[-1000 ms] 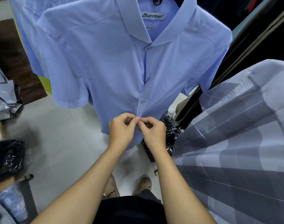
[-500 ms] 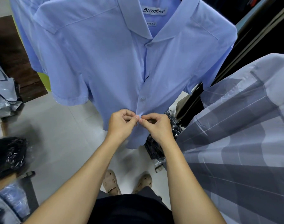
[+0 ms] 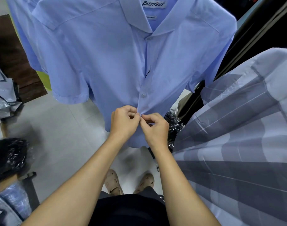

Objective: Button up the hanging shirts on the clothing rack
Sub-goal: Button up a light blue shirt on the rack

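Head view only. Light blue short-sleeved shirt (image 3: 106, 62) hanging front and centre, collar at top of frame, hem just below the hands. Collar button (image 3: 149, 38) and a lower placket button (image 3: 143, 95) done up; small gap in the placket between them.

Left hand (image 3: 124, 123) and right hand (image 3: 155, 128) meeting at the placket under that lower button, fingers curled, thumb and forefinger tips of each pinching the fabric edges together. Button under the fingertips hidden; can't tell if through the hole.

Likely handling: thin, soft, light cloth, swings freely on the hanger, so best gripped right at the placket edge either side of the buttonhole, with slight downward tension.

Grey striped shirt (image 3: 237, 144) hanging close on the right. Pale tiled floor (image 3: 57, 131) below, plastic-wrapped bundles (image 3: 7, 157) left, dark rack frame (image 3: 253, 30) upper right.
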The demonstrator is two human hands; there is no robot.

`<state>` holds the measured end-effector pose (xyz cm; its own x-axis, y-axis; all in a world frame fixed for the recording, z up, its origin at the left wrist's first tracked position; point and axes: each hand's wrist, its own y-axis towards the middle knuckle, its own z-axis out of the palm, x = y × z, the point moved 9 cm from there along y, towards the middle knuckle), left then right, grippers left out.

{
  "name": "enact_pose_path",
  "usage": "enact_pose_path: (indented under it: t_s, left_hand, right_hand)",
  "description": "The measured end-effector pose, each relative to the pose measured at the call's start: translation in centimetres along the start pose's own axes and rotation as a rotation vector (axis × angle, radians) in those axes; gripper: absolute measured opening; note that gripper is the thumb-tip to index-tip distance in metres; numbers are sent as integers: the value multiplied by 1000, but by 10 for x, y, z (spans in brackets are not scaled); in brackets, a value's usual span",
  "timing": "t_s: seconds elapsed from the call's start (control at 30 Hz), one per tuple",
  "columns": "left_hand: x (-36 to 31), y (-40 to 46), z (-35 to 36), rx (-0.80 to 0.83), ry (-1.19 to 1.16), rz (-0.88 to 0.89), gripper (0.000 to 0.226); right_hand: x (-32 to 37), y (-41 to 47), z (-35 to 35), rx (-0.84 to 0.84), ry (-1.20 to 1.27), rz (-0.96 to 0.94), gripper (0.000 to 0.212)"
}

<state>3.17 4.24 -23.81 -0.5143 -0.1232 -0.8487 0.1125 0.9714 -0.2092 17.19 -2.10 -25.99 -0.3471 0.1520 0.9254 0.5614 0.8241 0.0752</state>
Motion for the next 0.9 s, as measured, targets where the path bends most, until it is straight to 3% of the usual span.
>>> enact_pose_path:
  t_s: [0.3,0.53,0.6,0.77,0.9]
  left_hand:
    - [17,10,-1,70,-254,-148,12]
    - [21,5,6,131,-503,-215,13]
    - [22,5,10,142,-506,-205,10]
    - [23,9,10,86,-311,-117,7]
    - [31,9,17,137,-357,-126,11]
  right_hand:
    - [7,-6,-1,16,24,-32,8]
    - [-34,-14,26,96,778,592,9]
    - [-39,-22,33,80,874,697,11]
    - [-33,-16,27,116,335,346,26]
    - [-36,-8,33,130,210,275,15]
